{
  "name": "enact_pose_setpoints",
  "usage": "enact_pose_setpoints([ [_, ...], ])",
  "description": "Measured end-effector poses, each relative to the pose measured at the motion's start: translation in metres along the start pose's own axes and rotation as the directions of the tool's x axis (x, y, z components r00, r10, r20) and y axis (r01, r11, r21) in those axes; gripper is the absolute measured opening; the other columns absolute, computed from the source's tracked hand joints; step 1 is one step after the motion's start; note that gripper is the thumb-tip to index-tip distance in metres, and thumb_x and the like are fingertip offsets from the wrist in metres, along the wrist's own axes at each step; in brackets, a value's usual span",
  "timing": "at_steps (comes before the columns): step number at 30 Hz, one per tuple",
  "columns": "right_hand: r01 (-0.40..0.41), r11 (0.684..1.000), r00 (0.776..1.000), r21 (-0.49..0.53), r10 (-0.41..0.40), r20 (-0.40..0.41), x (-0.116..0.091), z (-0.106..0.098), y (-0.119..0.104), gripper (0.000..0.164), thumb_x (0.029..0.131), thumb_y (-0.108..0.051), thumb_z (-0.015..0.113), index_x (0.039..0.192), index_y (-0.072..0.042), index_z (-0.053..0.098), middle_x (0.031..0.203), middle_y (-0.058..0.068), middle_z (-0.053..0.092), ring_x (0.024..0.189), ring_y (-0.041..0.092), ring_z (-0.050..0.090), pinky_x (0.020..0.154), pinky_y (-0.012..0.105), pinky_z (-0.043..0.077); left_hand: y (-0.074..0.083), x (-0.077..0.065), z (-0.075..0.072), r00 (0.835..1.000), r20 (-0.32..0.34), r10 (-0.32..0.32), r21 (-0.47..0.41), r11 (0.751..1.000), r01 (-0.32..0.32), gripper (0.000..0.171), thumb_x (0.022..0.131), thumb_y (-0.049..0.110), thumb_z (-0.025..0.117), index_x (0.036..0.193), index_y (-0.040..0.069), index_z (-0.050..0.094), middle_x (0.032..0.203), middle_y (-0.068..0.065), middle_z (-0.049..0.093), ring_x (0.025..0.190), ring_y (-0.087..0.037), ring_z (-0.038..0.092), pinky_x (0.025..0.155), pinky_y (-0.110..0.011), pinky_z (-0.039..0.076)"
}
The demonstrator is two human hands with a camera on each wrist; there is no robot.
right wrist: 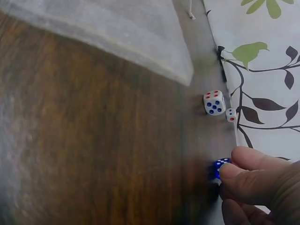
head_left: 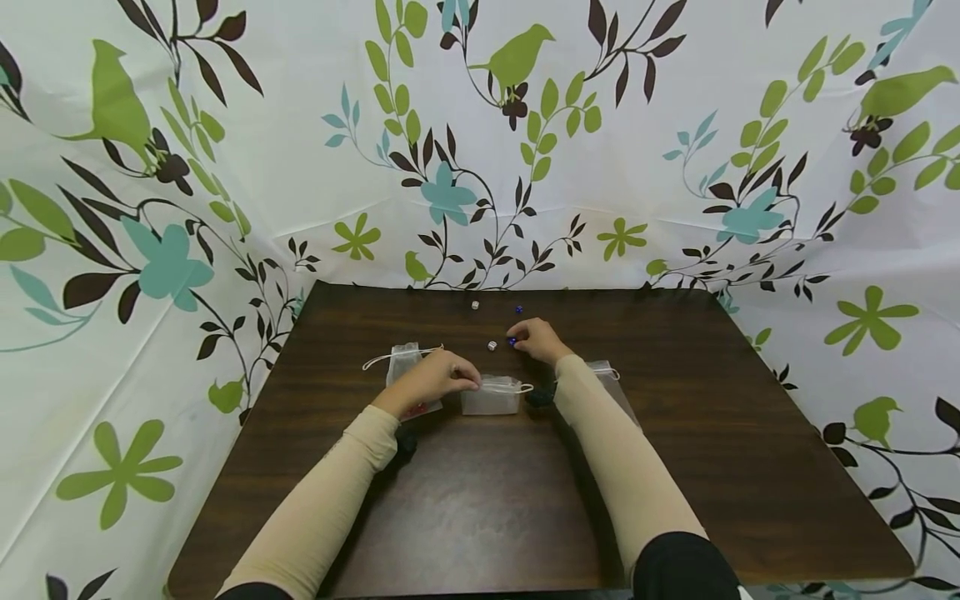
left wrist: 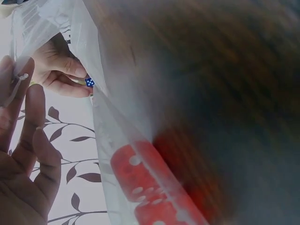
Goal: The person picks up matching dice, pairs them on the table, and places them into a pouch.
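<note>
Between thumb and finger, my right hand [head_left: 540, 340] pinches a small blue die [right wrist: 221, 168] with white pips, close over the far part of the table. My left hand [head_left: 433, 379] grips the top edge of a sheer white drawstring bag [head_left: 490, 402] in the middle, its cord trailing right. Beside the left hand lies another sheer bag [head_left: 405, 358] with red dice [left wrist: 136, 171] in it. Near the right hand sits a white die [right wrist: 214, 103] with red and blue pips; a second white die [head_left: 475, 305] and a blue die [head_left: 519, 309] are farther back.
A third sheer bag [head_left: 606, 372] lies partly under my right forearm. The dark wooden table [head_left: 465, 500] ends at a patterned cloth backdrop [head_left: 292, 150] behind and at both sides.
</note>
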State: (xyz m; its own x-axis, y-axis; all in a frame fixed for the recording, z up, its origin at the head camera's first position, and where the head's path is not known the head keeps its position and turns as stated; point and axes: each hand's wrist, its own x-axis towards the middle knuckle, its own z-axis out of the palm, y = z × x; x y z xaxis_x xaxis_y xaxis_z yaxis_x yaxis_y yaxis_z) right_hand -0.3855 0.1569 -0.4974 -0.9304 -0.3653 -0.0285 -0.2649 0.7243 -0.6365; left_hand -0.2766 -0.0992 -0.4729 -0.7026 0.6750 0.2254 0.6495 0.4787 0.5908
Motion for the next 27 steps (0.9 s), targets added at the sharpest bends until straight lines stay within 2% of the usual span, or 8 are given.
enact_pose_setpoints([
  [4, 0.02, 1.0, 0.999, -0.001, -0.02, -0.027, 0.003, 0.003, 0.003, 0.021, 0.09, 0.007, 0.071, 0.11, 0.002, 0.074, 0.104, 0.015, 0.073, 0.096, 0.027, 0.066, 0.085, 0.036, 0.053, 0.001, -0.001, 0.0, 1.0, 0.003, -0.005, -0.004, 1.0, 0.005, 0.007, 0.093, 0.018, 0.074, 0.096, 0.015, 0.08, 0.094, 0.008, 0.076, 0.086, -0.005, 0.069, 0.112, -0.063, 0.03],
  [7, 0.042, 0.999, 0.998, -0.015, -0.043, -0.046, 0.004, 0.005, 0.004, 0.017, 0.09, 0.005, 0.072, 0.106, 0.002, 0.075, 0.101, 0.014, 0.073, 0.092, 0.026, 0.066, 0.082, 0.036, 0.053, 0.001, 0.0, 0.0, 1.0, 0.004, -0.008, -0.001, 1.0, 0.008, 0.006, 0.093, 0.018, 0.074, 0.095, 0.016, 0.08, 0.093, 0.008, 0.076, 0.085, -0.004, 0.068, 0.108, -0.055, 0.04],
  [10, 0.056, 0.998, 0.996, -0.027, -0.058, -0.066, 0.005, 0.004, 0.002, 0.014, 0.09, 0.003, 0.073, 0.103, 0.001, 0.076, 0.099, 0.014, 0.073, 0.091, 0.025, 0.066, 0.081, 0.036, 0.053, 0.001, 0.0, 0.001, 1.0, 0.006, -0.012, 0.0, 1.0, 0.012, 0.007, 0.094, 0.018, 0.074, 0.095, 0.016, 0.08, 0.093, 0.008, 0.076, 0.083, -0.003, 0.067, 0.097, -0.044, 0.049],
  [15, 0.056, 0.998, 0.994, -0.014, -0.057, -0.092, 0.006, 0.001, -0.004, 0.012, 0.09, 0.004, 0.073, 0.102, 0.002, 0.075, 0.098, 0.015, 0.073, 0.091, 0.027, 0.066, 0.082, 0.038, 0.053, -0.002, 0.001, 0.003, 1.0, 0.012, -0.025, -0.015, 1.0, 0.025, 0.006, 0.093, 0.018, 0.074, 0.094, 0.016, 0.08, 0.091, 0.01, 0.075, 0.082, -0.001, 0.066, 0.112, -0.052, 0.036],
  [17, 0.054, 0.999, 0.994, -0.01, -0.054, -0.093, 0.007, 0.001, -0.006, 0.012, 0.09, 0.004, 0.073, 0.102, 0.002, 0.074, 0.099, 0.015, 0.073, 0.091, 0.027, 0.066, 0.082, 0.038, 0.053, -0.002, 0.001, 0.003, 1.0, 0.013, -0.023, -0.02, 1.0, 0.023, 0.006, 0.093, 0.017, 0.074, 0.094, 0.015, 0.08, 0.091, 0.009, 0.075, 0.082, -0.002, 0.066, 0.108, -0.048, 0.042],
  [19, 0.047, 0.999, 0.995, -0.013, -0.048, -0.092, 0.008, 0.003, -0.005, 0.012, 0.089, 0.004, 0.073, 0.101, 0.002, 0.074, 0.098, 0.015, 0.073, 0.09, 0.026, 0.066, 0.082, 0.037, 0.052, -0.001, 0.001, 0.003, 1.0, 0.014, -0.024, -0.023, 0.999, 0.024, 0.006, 0.094, 0.017, 0.074, 0.094, 0.015, 0.08, 0.092, 0.008, 0.075, 0.082, -0.002, 0.066, 0.095, -0.037, 0.05],
  [21, 0.036, 0.999, 0.995, -0.003, -0.036, -0.092, 0.009, 0.005, -0.004, 0.012, 0.089, 0.003, 0.074, 0.101, 0.002, 0.074, 0.097, 0.014, 0.073, 0.089, 0.025, 0.065, 0.081, 0.037, 0.052, -0.001, 0.001, 0.003, 1.0, 0.014, -0.024, -0.025, 0.999, 0.025, 0.007, 0.094, 0.017, 0.073, 0.094, 0.014, 0.08, 0.093, 0.007, 0.075, 0.082, -0.003, 0.066, 0.08, -0.029, 0.053],
  [27, 0.028, 0.999, 0.994, 0.02, -0.026, -0.103, 0.01, 0.011, 0.001, 0.012, 0.088, 0.002, 0.075, 0.1, 0.002, 0.075, 0.093, 0.013, 0.072, 0.084, 0.023, 0.064, 0.077, 0.034, 0.051, -0.001, 0.0, 0.003, 1.0, 0.012, -0.023, -0.028, 0.999, 0.024, 0.008, 0.094, 0.018, 0.074, 0.094, 0.013, 0.08, 0.093, 0.006, 0.076, 0.084, -0.004, 0.066, 0.076, -0.026, 0.053],
])
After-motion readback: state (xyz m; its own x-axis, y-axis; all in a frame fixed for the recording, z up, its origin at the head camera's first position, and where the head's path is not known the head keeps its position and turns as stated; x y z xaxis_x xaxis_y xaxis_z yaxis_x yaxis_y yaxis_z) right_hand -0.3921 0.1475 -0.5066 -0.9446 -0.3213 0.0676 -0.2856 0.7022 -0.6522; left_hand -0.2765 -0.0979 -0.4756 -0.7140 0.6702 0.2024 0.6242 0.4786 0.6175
